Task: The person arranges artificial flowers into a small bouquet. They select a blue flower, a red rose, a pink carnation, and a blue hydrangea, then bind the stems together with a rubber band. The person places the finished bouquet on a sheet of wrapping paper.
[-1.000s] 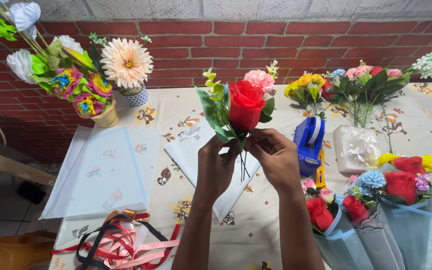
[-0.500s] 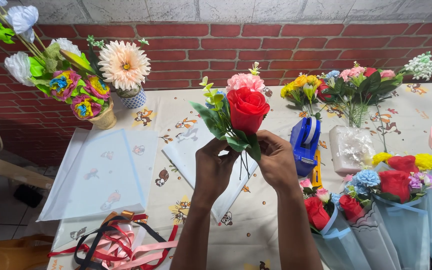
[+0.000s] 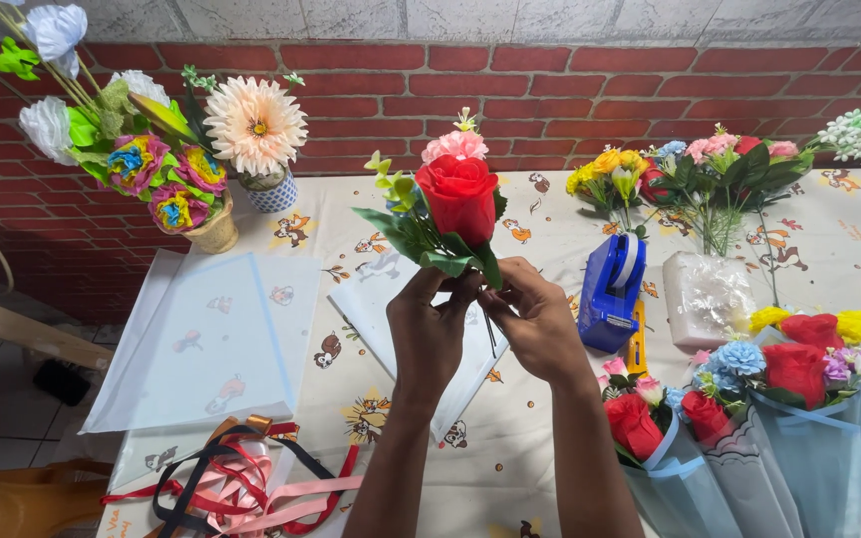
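Above the worktop (image 3: 550, 249), roughly mid-frame, both hands hold a small posy upright w/ a red rose (image 3: 460, 196) at its head, a pink bloom (image 3: 453, 145) just behind and green leaves (image 3: 421, 239) fanning left. Left hand (image 3: 429, 329) has its fingers (image 3: 429, 286) curled and pinching the stems (image 3: 490, 334) right under the leaves; right hand (image 3: 540, 324) touches it from the other side, fingers (image 3: 502, 299) pressed together on the same stems. Posy's long axis runs near vertical: blooms up, away from the person, thin stem ends pointing down btwn the two palms. So the rose sits straight above the fingers, both hands about equally near, left a bit higher on the bunch.

Below the hands a sheet of pale wrapping paper (image 3: 391, 319) lies flat; a larger sheet (image 3: 201, 349) is to the left. Blue tape dispenser (image 3: 612, 291) stands just right of the right hand. Wrapped bouquets (image 3: 779, 399) lie at lower right, ribbons (image 3: 241, 478) at lower left.
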